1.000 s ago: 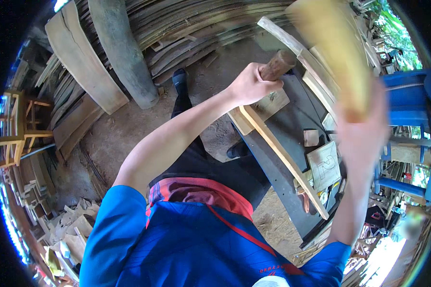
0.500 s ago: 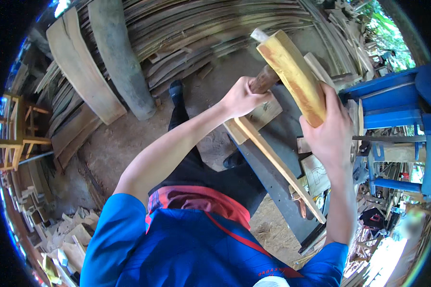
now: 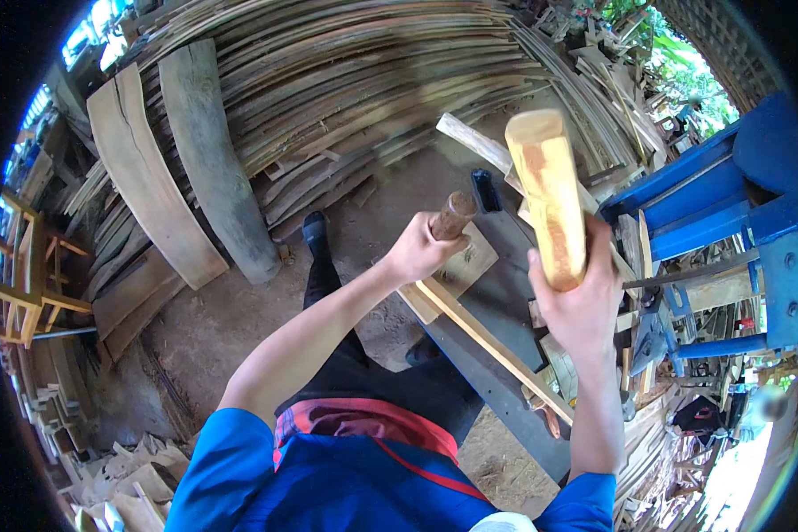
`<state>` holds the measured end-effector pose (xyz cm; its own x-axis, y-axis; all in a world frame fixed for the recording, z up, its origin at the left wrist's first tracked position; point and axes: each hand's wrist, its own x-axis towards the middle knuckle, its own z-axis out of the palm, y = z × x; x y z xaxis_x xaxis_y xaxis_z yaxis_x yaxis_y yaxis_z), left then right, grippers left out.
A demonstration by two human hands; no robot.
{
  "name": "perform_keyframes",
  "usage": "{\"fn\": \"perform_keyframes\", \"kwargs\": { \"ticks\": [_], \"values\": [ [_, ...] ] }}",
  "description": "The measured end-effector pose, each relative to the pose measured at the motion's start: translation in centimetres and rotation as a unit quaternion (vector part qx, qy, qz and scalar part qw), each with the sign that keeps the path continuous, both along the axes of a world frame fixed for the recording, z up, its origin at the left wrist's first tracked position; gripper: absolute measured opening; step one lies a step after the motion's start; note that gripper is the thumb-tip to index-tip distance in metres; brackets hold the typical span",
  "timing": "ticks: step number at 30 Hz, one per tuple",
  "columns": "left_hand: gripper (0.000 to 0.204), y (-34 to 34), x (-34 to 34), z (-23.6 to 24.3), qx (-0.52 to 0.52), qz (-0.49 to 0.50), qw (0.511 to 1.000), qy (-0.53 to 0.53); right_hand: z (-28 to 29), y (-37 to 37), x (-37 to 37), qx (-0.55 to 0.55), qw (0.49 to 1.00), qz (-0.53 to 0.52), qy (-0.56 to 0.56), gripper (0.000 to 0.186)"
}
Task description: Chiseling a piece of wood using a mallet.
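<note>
My left hand (image 3: 417,248) is closed round a round brown wooden handle (image 3: 455,213), held upright over a square wooden board (image 3: 470,257) on the dark bench; what is below my fist is hidden. To its right, my right hand (image 3: 576,310) grips a pale yellow, thick wooden mallet-like block (image 3: 550,195), raised apart from the handle. A long narrow wooden strip (image 3: 488,346) lies along the bench (image 3: 496,399). A rough pale piece of timber (image 3: 470,142) and a small black object (image 3: 485,191) are beyond my hands.
Stacked planks (image 3: 355,89) line the back; two wide slabs (image 3: 151,177) lie at left, with orange wooden furniture (image 3: 40,284) at the rim. Blue machinery (image 3: 785,293) stands at right. My foot (image 3: 315,226) is on the dirt floor (image 3: 195,337).
The yellow block was a raised blur, then tilted near the handle's top; now it stands more upright, farther right of the handle. Both hands and the surroundings sit lower in the picture.
</note>
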<state>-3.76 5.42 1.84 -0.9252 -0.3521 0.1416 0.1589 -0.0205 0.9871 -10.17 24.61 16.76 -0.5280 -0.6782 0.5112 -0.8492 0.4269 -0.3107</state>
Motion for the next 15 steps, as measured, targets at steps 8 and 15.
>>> {"fn": "perform_keyframes", "kwargs": {
  "ticks": [8, 15],
  "values": [
    [0.012, 1.0, -0.1, 0.3, 0.037, -0.007, 0.998, 0.059, -3.2, 1.7, 0.7, 0.054, 0.989, -0.068, -0.123, 0.064],
    [0.020, 0.8, 0.1, -0.4, 0.028, 0.003, 0.999, 0.041, -6.2, 1.4, 0.0, -0.032, 0.982, 0.013, -0.184, 0.062]
  ]
}}
